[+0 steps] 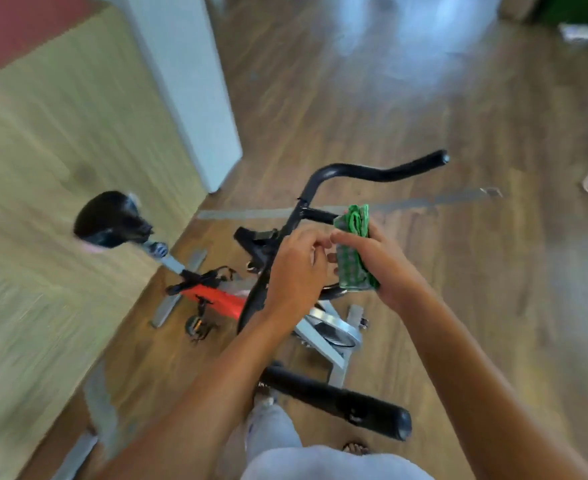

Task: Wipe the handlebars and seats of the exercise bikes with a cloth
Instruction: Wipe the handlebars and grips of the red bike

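Head cam, bit blurry. Right hand [382,268] has its fingers clamped round a folded green cloth [353,258], dead centre, over the exercise bike's black handlebars [382,173]. Left hand [296,271] is just beside it at its 9 o'clock, fingers curled toward the cloth, can't tell if they're actually pinching it. The black seat [112,220] is well apart at 9 o'clock, over the wooden floor [493,271].

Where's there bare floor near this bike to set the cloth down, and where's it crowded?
Bare floor lies right of the handlebars, and beyond them beside the white pillar. Crowded: between seat and handlebars, where frame, pedal and base bars cover the floor. Right hand holds cloth.
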Tool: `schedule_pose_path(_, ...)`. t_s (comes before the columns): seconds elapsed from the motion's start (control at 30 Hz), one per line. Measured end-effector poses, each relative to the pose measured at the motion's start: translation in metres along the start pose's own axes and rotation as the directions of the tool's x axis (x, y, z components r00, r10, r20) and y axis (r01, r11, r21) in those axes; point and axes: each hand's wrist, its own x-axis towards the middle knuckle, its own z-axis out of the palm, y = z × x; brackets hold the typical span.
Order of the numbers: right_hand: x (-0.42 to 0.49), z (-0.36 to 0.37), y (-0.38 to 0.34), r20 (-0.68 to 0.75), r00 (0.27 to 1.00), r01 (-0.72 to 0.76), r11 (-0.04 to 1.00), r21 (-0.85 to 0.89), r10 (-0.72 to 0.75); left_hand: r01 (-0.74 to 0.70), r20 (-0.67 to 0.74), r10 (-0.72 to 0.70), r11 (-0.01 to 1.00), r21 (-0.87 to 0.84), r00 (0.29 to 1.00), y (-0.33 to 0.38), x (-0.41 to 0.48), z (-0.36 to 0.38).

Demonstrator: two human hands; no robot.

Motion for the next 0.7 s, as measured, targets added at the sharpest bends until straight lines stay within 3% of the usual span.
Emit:
schedule_pose_path(0.13, 0.000, -0.021, -0.003, -0.215, 0.977, -0.002, 0.999, -0.041, -0.007, -0.161, 0.247, 0.192, 0.977, -0.141, 0.950, -0.003, 0.038, 0.019)
schedule_pose_path(0.33, -0.045, -0.031, 0.000, -0.599, 0.800, 0.051, 0.999, 0.005, -0.037, -0.225, 0.580, 0.357, 0.931, -0.288, 0.732, 0.021, 0.052, 0.036)
schedule_pose_path(0.43, -0.084, -0.028, 0.008, -0.785, 0.613, 0.139, 0.990, -0.008, -0.093, -0.227, 0.691, 0.403, 0.914, -0.337, 0.599, 0.033, 0.038, 0.050)
schedule_pose_path(0.53, -0.132, -0.019, 0.019, -0.917, 0.365, 0.222, 0.971, -0.085, -0.163, -0.221, 0.745, 0.456, 0.889, -0.400, 0.487, 0.041, 0.009, 0.052)
schedule_pose_path(0.63, -0.180, -0.004, 0.036, -0.977, 0.139, 0.327, 0.938, -0.111, -0.164, -0.263, 0.806, 0.486, 0.871, -0.415, 0.338, 0.043, -0.022, 0.047)
schedule_pose_path(0.7, -0.200, 0.011, 0.055, -0.992, 0.050, 0.374, 0.923, -0.087, -0.114, -0.198, 0.835, 0.473, 0.880, -0.431, 0.282, 0.040, -0.041, 0.045)
